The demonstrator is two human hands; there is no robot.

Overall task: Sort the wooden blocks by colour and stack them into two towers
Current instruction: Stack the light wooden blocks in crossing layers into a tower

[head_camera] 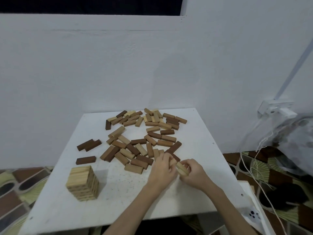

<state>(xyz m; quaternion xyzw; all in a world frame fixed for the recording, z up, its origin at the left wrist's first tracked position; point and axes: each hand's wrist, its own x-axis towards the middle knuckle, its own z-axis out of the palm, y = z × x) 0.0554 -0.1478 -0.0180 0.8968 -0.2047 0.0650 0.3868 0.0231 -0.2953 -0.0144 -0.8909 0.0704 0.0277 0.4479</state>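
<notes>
Both hands gathering pale blocks at pile edge, left hand and right hand curled round them, likely batching for the pale tower.

Both forearms reach in from the lower edge, bare, and converge toward the middle right. The left hand lies palm down, knuckles up, its fingers curled at the far end and pinching something pale. The right hand sits just beside it, turned slightly inward, its thumb and fingers curled in a grip. The 2 hands nearly touch at the fingertips; the wrists stay apart and the forearms form a V.
</notes>
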